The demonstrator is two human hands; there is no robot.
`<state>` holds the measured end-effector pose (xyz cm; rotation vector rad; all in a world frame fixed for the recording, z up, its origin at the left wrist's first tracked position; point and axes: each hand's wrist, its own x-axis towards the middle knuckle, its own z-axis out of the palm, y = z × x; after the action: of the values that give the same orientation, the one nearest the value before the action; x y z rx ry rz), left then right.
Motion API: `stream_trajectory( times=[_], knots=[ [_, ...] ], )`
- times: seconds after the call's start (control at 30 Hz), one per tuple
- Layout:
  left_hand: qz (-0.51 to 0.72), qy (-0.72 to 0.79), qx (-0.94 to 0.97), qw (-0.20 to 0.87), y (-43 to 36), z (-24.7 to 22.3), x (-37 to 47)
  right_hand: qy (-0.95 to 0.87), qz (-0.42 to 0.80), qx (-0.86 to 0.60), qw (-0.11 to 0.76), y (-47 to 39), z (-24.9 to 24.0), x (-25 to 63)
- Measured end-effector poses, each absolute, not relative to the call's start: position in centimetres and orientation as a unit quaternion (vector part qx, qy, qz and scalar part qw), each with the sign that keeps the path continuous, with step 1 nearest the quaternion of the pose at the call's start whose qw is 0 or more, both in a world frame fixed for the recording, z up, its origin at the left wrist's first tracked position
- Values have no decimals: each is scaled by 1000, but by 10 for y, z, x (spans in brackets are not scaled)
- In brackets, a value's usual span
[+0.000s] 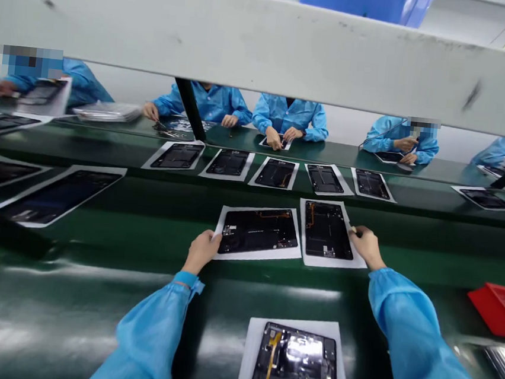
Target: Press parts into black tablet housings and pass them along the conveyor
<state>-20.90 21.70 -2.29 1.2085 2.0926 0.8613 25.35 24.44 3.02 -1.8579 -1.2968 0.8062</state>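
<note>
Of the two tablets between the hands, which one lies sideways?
The left tablet, by the left hand: its long side runs left to right, while the right tablet, by the right hand, points lengthwise away.

The long green table [135, 297] carries open dark tablets [309, 371] on white sheets [252, 356], one at its near edge. Farther back lies a row of more sheeted tablets, and a red bin [500, 309] sits toward the right edge.
</note>
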Motion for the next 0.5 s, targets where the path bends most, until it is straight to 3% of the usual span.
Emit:
stream_trajectory(
  times=[0.2,0.37,0.5],
  knots=[
    [430,686,397,432,186,7,-176,-530,497,-617,302,165,50,178],
    [517,562,310,566,101,37,-132,-487,662,-524,222,72,50,117],
    [556,511,209,622,6,45,-92,-344,753,-465,313,33,44,101]
  ],
)
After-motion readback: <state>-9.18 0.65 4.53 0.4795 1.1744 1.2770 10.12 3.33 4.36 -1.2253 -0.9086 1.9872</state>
